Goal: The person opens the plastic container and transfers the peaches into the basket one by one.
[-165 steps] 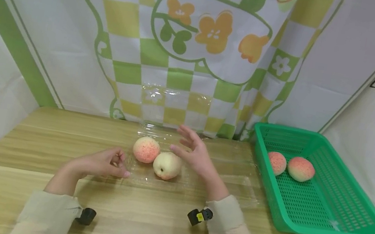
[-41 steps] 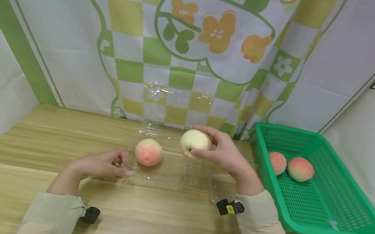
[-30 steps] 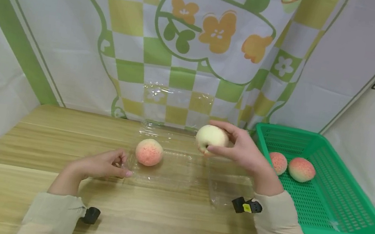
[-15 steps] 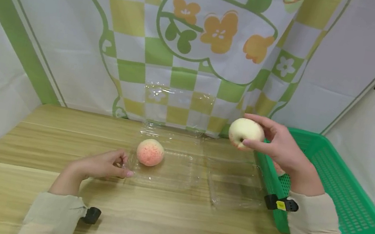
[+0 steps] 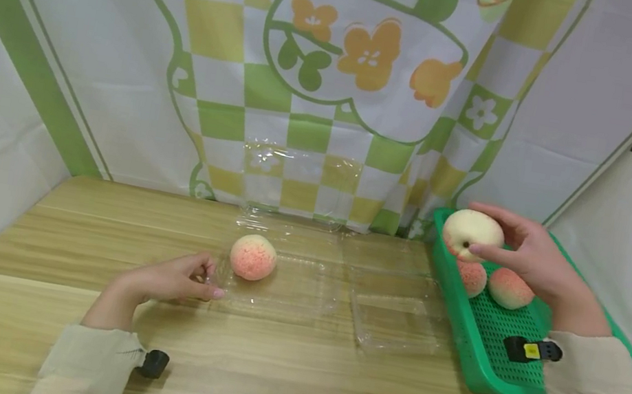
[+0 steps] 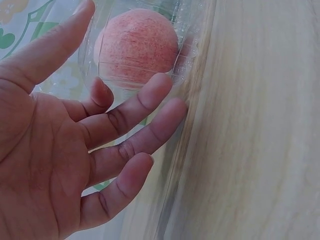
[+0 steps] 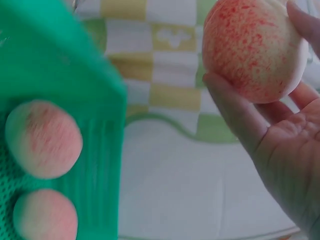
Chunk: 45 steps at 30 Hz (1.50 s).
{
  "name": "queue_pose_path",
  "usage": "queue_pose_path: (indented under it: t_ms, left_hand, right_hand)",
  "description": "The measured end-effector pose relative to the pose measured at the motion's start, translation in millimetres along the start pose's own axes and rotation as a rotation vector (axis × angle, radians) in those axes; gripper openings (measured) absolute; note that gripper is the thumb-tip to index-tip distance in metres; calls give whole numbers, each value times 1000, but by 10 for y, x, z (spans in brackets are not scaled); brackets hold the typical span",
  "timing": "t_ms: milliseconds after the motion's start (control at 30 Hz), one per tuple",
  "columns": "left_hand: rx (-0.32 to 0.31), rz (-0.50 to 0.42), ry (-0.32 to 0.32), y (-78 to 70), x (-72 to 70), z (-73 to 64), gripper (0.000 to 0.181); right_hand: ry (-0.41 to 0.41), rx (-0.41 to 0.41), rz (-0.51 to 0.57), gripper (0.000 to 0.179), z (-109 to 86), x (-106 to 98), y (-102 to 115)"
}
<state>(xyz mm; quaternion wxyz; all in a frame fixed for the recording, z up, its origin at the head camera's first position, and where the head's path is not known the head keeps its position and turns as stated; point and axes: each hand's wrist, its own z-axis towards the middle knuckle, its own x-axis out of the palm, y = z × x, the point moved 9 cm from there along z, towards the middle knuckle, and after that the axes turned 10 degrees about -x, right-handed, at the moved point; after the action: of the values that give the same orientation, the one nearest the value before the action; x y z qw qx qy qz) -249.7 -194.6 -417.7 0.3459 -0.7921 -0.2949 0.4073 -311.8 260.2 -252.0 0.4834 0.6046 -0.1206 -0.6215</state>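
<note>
My right hand [image 5: 537, 262] grips a pale peach [image 5: 473, 234] with a pink blush, held above the left side of the green basket [image 5: 476, 363]. In the right wrist view, thumb and fingers wrap this peach [image 7: 255, 50]. Two pink peaches [image 5: 510, 289] lie inside the basket. On the table, a clear plastic box [image 5: 300, 292] holds another peach [image 5: 253, 257] at its left end. My left hand [image 5: 171, 276] rests at the box's left edge, its fingertips touching or nearly touching the plastic. The left wrist view shows its fingers [image 6: 135, 145] loosely bent, apart from the thumb.
A clear plastic lid [image 5: 300, 180] stands up behind the box, against the checked curtain [image 5: 308, 133]. Right of the box, another clear plastic tray or flap [image 5: 395, 322] lies beside the basket. The wooden table [image 5: 261, 376] ends at the curtain.
My right hand picked up the pale peach from the box and carried it rightward until it is over the basket. My left hand has stayed at the box's edge.
</note>
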Motion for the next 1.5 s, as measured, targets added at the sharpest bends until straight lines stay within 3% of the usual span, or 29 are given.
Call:
queue_pose_path:
  t_ms: [367, 533, 767, 933, 1100, 1200, 1400, 1500]
  left_hand:
    - [9, -10, 13, -8, 10, 1, 38]
    - [21, -2, 20, -27, 19, 7, 38]
    - [30, -5, 30, -29, 15, -2, 35]
    - [28, -4, 30, -20, 25, 10, 37]
    - [24, 3, 30, -8, 31, 19, 39]
    - [22, 7, 32, 0, 29, 15, 39]
    - [21, 8, 30, 18, 17, 7, 40]
    - [20, 11, 28, 22, 14, 10, 40]
  right_hand:
    - [45, -13, 85, 58, -211, -192, -429]
    - [122, 20, 132, 58, -309, -231, -654]
    - [207, 60, 210, 58, -385, -180, -894]
    - [239, 76, 223, 57, -444, -120, -1017]
    - [277, 148, 206, 55, -518, -47, -1165]
    - [331, 173, 182, 56, -549, 3, -1210]
    - [428, 136, 178, 51, -556, 115, -1203]
    - [451, 174, 172, 51, -572, 143, -1233]
